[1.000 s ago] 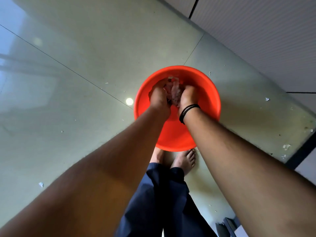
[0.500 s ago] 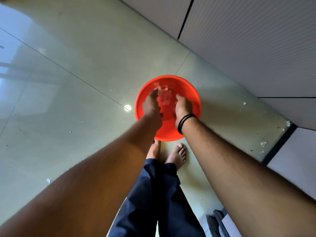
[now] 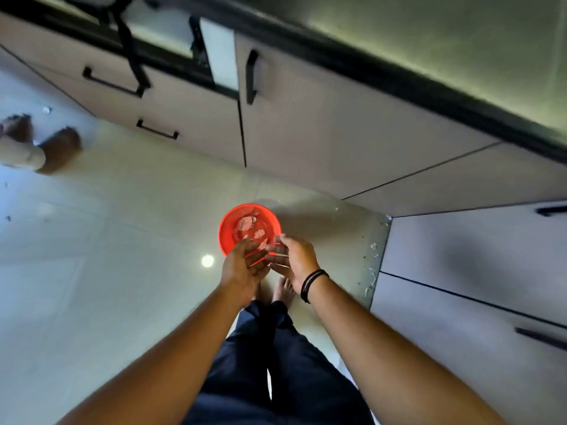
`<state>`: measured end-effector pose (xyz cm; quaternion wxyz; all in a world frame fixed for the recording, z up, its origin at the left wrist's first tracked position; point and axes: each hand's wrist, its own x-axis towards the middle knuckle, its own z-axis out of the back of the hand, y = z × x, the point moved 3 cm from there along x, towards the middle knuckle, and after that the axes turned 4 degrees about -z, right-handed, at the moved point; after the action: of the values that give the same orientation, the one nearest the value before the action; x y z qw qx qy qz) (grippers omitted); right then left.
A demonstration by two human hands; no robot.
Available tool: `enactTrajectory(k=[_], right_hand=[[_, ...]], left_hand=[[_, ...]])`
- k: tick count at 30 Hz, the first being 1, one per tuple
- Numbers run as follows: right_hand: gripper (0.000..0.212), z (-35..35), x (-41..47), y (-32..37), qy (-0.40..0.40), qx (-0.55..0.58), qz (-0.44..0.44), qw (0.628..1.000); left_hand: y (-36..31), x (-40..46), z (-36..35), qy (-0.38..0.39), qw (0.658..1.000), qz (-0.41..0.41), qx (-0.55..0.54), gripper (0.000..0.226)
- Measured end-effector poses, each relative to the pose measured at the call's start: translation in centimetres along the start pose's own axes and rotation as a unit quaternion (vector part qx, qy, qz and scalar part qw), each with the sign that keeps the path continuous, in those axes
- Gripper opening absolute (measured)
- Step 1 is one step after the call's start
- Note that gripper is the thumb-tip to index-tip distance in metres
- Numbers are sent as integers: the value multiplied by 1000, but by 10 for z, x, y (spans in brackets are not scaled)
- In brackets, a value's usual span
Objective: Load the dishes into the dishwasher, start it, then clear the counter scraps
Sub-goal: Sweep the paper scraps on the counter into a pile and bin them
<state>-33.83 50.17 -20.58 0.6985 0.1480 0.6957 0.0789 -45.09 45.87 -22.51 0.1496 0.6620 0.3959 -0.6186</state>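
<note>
A red bucket [image 3: 228, 220] stands on the tiled floor in front of my bare feet, with pale scraps [image 3: 247, 223] lying in its bottom. My left hand [image 3: 242, 266] and my right hand [image 3: 296, 259] hover well above the bucket's near rim, palms turned toward each other, fingers straight and holding nothing. A black band sits on my right wrist.
Pale cabinet fronts with black handles [image 3: 251, 76] run along the back and right under a dark counter edge [image 3: 429, 87]. Small white crumbs [image 3: 372, 265] lie along the cabinet base at the right. Another person's bare feet [image 3: 58, 148] stand at the far left.
Both hands have let go of the scraps and come up out of the bucket, now apart and open. My head has risen, so the bucket looks smaller and the cabinets come into view.
</note>
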Motion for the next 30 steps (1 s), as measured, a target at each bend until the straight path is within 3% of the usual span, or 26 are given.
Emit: enactTrajectory(k=[9, 19, 24, 30], right_hand=[[17, 100, -132, 43, -39, 101, 90, 990], [15, 268, -234, 62, -112, 222, 253, 935], [16, 362, -261, 66, -190, 275, 304, 892], [15, 443, -294, 33, -292, 325, 331, 837]], left_hand=[[-14, -129, -102, 111, 979, -46, 162, 33], [74, -227, -255, 239, 929, -48, 278, 35], [138, -266, -335, 314, 888, -58, 330, 34], [210, -304, -389, 405, 812, -53, 417, 34]])
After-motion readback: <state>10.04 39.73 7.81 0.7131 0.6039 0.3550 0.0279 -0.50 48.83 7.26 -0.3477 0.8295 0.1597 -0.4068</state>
